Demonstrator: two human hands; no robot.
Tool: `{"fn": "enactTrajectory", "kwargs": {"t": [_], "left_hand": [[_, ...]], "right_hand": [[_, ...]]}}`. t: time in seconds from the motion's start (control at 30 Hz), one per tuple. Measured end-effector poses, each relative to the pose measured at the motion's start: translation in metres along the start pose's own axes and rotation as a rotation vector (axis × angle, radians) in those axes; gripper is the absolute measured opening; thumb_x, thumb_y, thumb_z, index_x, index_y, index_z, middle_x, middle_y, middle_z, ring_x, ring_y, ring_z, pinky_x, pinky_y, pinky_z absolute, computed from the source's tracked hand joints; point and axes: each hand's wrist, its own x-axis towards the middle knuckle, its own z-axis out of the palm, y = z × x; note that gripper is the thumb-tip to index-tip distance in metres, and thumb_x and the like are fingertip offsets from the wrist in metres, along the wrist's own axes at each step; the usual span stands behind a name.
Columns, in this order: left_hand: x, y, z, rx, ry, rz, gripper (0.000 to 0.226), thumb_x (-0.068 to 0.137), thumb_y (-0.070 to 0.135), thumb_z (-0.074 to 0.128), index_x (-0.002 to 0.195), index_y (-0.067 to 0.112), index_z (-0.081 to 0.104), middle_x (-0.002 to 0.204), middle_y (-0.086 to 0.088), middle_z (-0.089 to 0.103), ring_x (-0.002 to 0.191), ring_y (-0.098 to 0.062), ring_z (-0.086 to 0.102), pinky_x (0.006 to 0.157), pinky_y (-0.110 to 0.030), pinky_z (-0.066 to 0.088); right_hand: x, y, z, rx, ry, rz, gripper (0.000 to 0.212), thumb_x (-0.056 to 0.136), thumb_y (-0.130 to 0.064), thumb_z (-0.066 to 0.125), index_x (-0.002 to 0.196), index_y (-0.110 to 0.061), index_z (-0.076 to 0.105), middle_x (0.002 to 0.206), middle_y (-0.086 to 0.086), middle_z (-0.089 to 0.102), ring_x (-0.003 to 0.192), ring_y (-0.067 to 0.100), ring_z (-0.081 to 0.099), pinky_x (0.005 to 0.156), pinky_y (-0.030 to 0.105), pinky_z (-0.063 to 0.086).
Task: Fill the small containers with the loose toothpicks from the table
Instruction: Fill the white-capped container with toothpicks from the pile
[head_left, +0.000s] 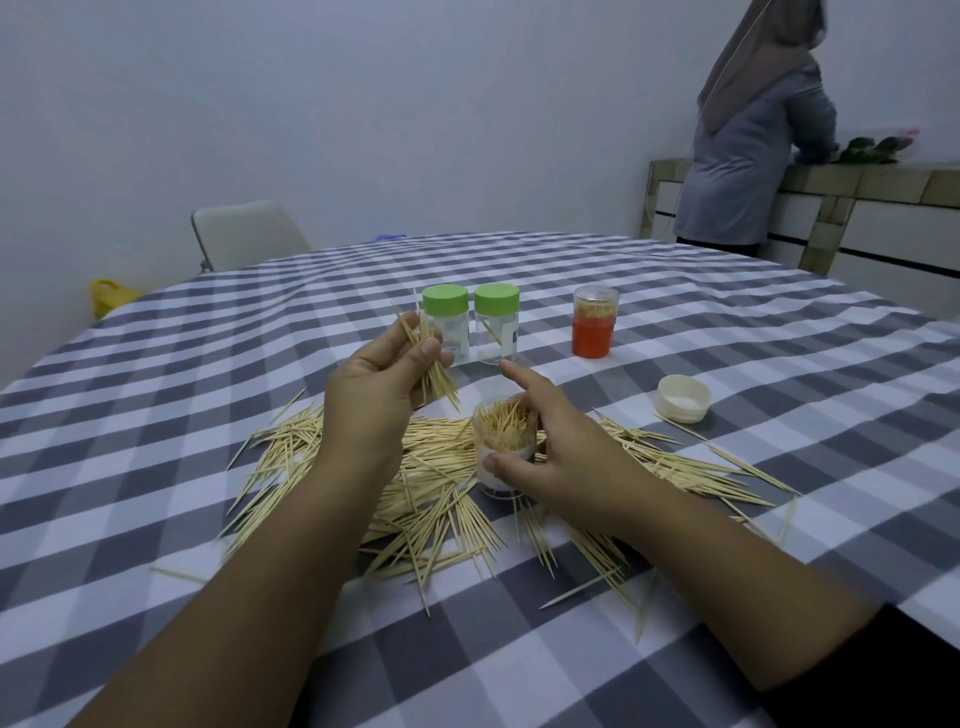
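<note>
A bundle of toothpicks (434, 364) is pinched between the thumb and curled fingers of the left hand (379, 389), which is raised above the desk (675, 597) just left of the frame's centre. The bundle slants down and to the right, its tips just above the open container (506, 447).

That open container, clear and without a lid, is gripped low on its side by the thumb of the right hand (566, 452), with the other fingers wrapped behind it and the index finger stretched out towards the upper left. It stands at the centre of the frame and is already packed with upright toothpicks.

Loose toothpicks (426, 514) are scattered in a wide pile over the checked cloth across the lower middle of the frame, beneath and around both forearms, with a few strays out to the right.

Behind the hands, two clear jars with green lids (470, 330) stand side by side; a single toothpick is seen in the right one. To their right an orange container (595, 322), filled with toothpicks, is topped by a clear cap. A white lid (684, 398) lies open side up at centre right.

At upper right another person (753, 145) is seen standing at a counter (883, 182), and a white chair (244, 234) is placed beyond the desk at upper left.
</note>
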Motion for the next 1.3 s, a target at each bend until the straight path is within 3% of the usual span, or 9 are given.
{"fn": "enactTrajectory", "kwargs": {"t": [0.2,0.37,0.6,0.73,0.83,1.03,1.17,1.23,1.3], "left_hand": [[-0.005,0.01,0.007,-0.198,-0.023,-0.017,0.038,0.09,0.002,0.054,0.127,0.012,0.054,0.085,0.003,0.072,0.083,-0.015,0.069,0.064,-0.022,0.056],[-0.012,0.005,0.013,-0.106,-0.135,-0.054,0.047,0.087,0.003,0.058,0.133,0.009,0.051,0.09,0.001,0.074,0.088,-0.016,0.07,0.085,-0.029,0.056],[-0.018,-0.007,0.016,0.04,-0.201,-0.106,0.081,0.069,0.015,0.07,0.143,0.014,0.038,0.093,-0.008,0.075,0.098,-0.018,0.069,0.103,-0.044,0.044],[-0.016,-0.013,0.016,0.062,-0.205,-0.141,0.068,0.08,0.006,0.067,0.142,0.015,0.04,0.108,-0.01,0.071,0.101,-0.011,0.067,0.081,-0.025,0.055],[-0.015,-0.016,0.015,0.1,-0.214,-0.15,0.069,0.077,0.009,0.07,0.14,0.018,0.044,0.114,-0.01,0.069,0.101,-0.011,0.068,0.081,-0.027,0.056],[-0.014,-0.013,0.013,0.153,-0.28,-0.185,0.049,0.078,0.005,0.068,0.125,0.013,0.057,0.098,-0.006,0.074,0.093,-0.011,0.07,0.068,-0.021,0.056],[-0.017,-0.009,0.013,0.257,-0.322,-0.165,0.045,0.074,0.031,0.066,0.118,0.02,0.064,0.109,0.001,0.072,0.105,-0.01,0.065,0.09,-0.029,0.051],[-0.02,-0.007,0.015,0.334,-0.322,-0.152,0.037,0.084,0.043,0.054,0.115,0.026,0.065,0.115,0.009,0.068,0.113,-0.008,0.059,0.103,-0.039,0.043],[-0.023,-0.007,0.017,0.387,-0.318,-0.13,0.029,0.096,0.042,0.041,0.111,0.035,0.065,0.119,0.013,0.065,0.117,-0.007,0.055,0.107,-0.043,0.039]], "right_hand": [[-0.003,-0.004,0.002,-0.015,-0.003,-0.016,0.081,0.087,-0.032,0.065,0.147,-0.042,0.011,0.118,-0.014,0.034,0.106,0.008,0.051,0.096,0.029,0.047],[-0.001,-0.003,0.005,0.047,0.002,-0.024,0.084,0.086,-0.029,0.066,0.146,-0.041,0.01,0.111,-0.015,0.046,0.101,0.008,0.059,0.092,0.034,0.051],[-0.001,-0.001,0.003,0.075,0.045,-0.029,0.092,0.086,-0.027,0.066,0.147,-0.04,-0.002,0.105,-0.016,0.053,0.085,0.004,0.065,0.082,0.023,0.053],[0.0,0.002,0.002,0.088,0.078,-0.014,0.092,0.086,-0.031,0.066,0.146,-0.042,-0.003,0.12,-0.007,0.053,0.08,0.003,0.066,0.081,0.025,0.054],[0.0,0.002,0.002,0.091,0.073,-0.016,0.092,0.086,-0.03,0.066,0.147,-0.041,-0.002,0.111,-0.014,0.054,0.079,0.002,0.066,0.078,0.022,0.053],[0.0,0.003,0.001,0.071,0.072,-0.019,0.091,0.085,-0.029,0.067,0.145,-0.045,0.0,0.1,-0.011,0.06,0.078,0.002,0.066,0.076,0.025,0.054],[0.0,0.005,0.0,0.056,0.074,-0.011,0.09,0.084,-0.029,0.068,0.145,-0.046,0.003,0.095,-0.009,0.063,0.081,0.004,0.065,0.079,0.028,0.054],[0.001,0.006,-0.001,0.051,0.067,-0.002,0.09,0.084,-0.03,0.067,0.146,-0.045,0.003,0.103,-0.01,0.063,0.085,0.004,0.065,0.083,0.03,0.054],[0.002,0.006,-0.001,0.027,0.059,0.001,0.089,0.085,-0.031,0.066,0.147,-0.041,0.004,0.118,-0.007,0.058,0.094,0.004,0.062,0.088,0.031,0.052]]}}
